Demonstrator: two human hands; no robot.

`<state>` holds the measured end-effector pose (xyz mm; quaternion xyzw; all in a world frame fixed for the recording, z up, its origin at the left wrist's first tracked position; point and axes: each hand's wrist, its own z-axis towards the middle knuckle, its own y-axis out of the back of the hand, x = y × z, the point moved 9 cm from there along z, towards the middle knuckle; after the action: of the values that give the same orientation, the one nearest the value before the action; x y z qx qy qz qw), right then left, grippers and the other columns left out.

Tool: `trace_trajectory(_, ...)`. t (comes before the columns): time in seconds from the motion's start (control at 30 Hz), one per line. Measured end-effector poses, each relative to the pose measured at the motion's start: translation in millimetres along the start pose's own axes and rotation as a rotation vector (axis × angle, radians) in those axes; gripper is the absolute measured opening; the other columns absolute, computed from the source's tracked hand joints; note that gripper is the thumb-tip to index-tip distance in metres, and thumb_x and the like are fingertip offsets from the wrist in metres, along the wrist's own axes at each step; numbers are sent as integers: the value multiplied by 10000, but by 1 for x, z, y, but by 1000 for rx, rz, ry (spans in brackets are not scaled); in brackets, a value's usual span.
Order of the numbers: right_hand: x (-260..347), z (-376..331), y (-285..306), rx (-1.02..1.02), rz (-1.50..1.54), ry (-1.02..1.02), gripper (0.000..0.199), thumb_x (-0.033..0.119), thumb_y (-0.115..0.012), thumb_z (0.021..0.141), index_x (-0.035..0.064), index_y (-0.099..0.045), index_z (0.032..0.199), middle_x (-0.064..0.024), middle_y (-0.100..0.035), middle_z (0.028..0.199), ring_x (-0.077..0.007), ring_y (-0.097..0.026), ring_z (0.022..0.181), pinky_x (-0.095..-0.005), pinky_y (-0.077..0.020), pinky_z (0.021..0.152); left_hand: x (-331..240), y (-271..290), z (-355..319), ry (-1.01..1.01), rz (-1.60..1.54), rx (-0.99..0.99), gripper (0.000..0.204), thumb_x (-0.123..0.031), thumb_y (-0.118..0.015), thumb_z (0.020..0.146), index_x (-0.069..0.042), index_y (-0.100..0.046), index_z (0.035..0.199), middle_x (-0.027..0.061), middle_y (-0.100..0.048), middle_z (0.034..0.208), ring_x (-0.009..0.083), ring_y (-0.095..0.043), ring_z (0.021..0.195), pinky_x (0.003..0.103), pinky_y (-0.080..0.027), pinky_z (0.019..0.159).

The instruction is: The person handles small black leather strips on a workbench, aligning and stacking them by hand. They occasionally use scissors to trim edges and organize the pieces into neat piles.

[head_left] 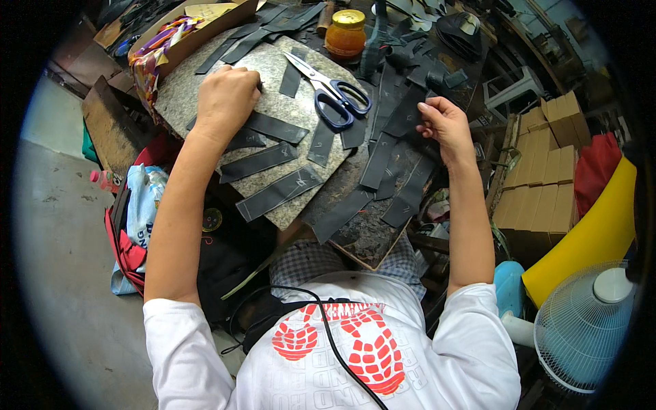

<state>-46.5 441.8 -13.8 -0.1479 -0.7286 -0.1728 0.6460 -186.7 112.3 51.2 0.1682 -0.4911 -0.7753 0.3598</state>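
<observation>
Upper garment: one white knit T-shirt (321, 372) with loose sleeves, the left sleeve (179, 345) and the right sleeve (478, 335) both plain and ending near the elbow. Chest decoration: two red shoe-sole prints (376, 359) with a block-tread pattern; red lettering (352, 311) above; pale grey outlined capitals behind. Lower garment: blue-grey and white checked cloth bottoms (307, 263), length indeterminable. Cabling: one thin black cable (327, 331), curving down the shirt front. At the waist: black fabric piece (270, 321), type unclear. Left hand (229, 96) and right hand (445, 128): bare.
</observation>
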Motion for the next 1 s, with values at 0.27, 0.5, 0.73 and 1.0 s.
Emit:
trace_trajectory(0.27, -13, 1, 6, -37, 39, -35, 172, 158, -712, 922, 36, -641, 1019, 10, -619, 770, -102, -644, 621, -215, -508, 553, 27, 57, -32, 496, -862, -439, 141, -202, -627, 978, -124, -718, 1051, 29, -692, 823, 118, -543, 540, 271, -426, 523)
trace_trajectory(0.5, 46, -35, 19, -25, 361, 215, 177, 139, -576, 998, 86, -586, 1167, -49, -702, 1048, -164, -692, 896, -325, -572, 748, 25, 57, -107, 721, -1808, -452, 167, 23, -620, 919, 12, -620, 1087, 88, -676, 1066, 160, -675, 838, 289, -573, 671)
trace_trajectory(0.73, 98, -104, -29, 286, 522, 312, 259, 199, -672, 943, 34, -553, 1104, -108, -642, 859, -155, -613, 631, -263, -515, 535, -54, 44, -143, 716, -1802, 9, 236, 51, -667, 843, -6, -685, 1072, 38, -642, 1025, 86, -646, 862, 277, -596, 691)
trace_trajectory(1.0, 29, -142, -107, 319, 486, 10, 162, -29, -683, 889, 16, -620, 1032, -23, -656, 935, -78, -637, 842, -219, -525, 781, -93, 47, -147, 706, -1685, 73, 257, 54, -624, 899, 48, -675, 1151, 31, -594, 1028, 78, -648, 847, 215, -536, 743)
